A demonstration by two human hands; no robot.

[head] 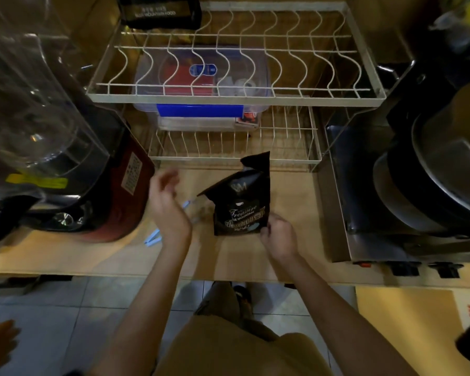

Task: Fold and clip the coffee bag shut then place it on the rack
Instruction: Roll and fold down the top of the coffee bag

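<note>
Head view: we see the coffee bag (242, 202) upright mid-counter (293, 202), near the rack (234, 157) front edge. Right hand (278, 236) pinches its lower right corner; left hand (167, 210) open, empty, beside it. Blue clip (152, 238) lies left.

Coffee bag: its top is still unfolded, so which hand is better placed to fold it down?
Left. The right hand grips the bag at its bottom corner, steadying it upright; the left hand is open and free beside the bag.
</note>
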